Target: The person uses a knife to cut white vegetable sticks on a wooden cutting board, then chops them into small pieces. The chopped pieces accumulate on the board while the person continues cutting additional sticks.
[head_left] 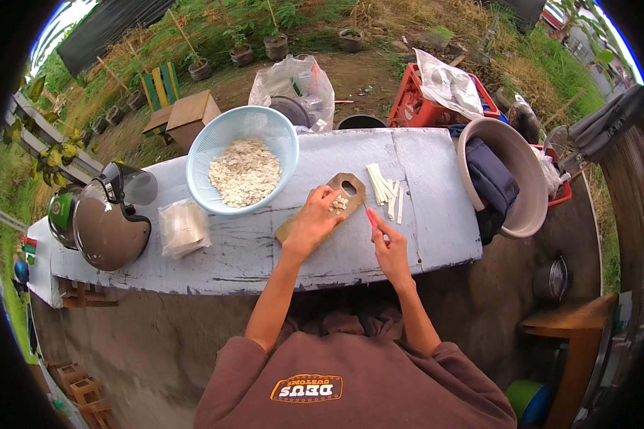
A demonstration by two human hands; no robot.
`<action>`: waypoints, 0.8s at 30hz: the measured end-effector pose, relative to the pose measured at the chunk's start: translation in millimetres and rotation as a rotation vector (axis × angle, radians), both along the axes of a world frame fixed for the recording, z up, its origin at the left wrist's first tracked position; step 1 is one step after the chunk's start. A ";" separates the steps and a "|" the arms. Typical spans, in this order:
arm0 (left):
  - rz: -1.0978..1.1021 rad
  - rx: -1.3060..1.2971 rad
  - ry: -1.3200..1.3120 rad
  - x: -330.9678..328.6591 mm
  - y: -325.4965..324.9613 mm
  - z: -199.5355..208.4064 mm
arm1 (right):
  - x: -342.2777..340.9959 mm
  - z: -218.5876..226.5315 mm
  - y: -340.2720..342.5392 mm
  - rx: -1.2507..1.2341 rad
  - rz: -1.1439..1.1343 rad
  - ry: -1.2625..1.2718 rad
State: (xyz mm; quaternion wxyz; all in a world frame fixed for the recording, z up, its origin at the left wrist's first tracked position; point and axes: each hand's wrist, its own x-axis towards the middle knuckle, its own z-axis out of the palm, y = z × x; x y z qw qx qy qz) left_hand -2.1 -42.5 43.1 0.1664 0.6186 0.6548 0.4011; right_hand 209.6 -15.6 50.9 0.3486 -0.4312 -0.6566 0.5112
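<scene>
Left hand (313,223) fingers press pale pieces (338,204) on the board (340,194), right hand (390,247) grips a knife (370,217); a slip could nick those fingers

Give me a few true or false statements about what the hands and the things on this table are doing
1. The left hand rests on the wooden cutting board. True.
2. The right hand holds a spoon. False: it grips a pink-handled knife.
3. The light blue basket is empty. False: it holds pale chopped pieces.
4. White strips lie right of the board. True.
5. The brown helmet sits at the table's right end. False: left end.
</scene>
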 end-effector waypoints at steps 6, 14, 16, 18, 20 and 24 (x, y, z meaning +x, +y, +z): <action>-0.008 -0.163 -0.097 -1.5 17.0 -8.9 | 9.2 2.5 -9.1 0.004 -0.030 -0.038; 0.253 -0.095 0.257 6.7 -42.6 -1.2 | 19.2 9.3 -3.4 0.058 -0.113 -0.228; 0.273 -0.128 0.294 7.0 -55.1 -4.4 | 25.1 7.8 3.3 0.131 -0.139 -0.321; 0.281 -0.126 0.244 8.0 -53.0 -5.4 | 33.7 -0.6 11.5 0.240 -0.171 -0.391; 0.290 -0.114 0.215 10.9 -45.3 -7.2 | 42.0 -6.5 25.1 0.337 -0.205 -0.409; 0.316 -0.075 0.223 18.4 -21.0 -12.7 | 51.1 -8.9 46.5 0.434 -0.296 -0.398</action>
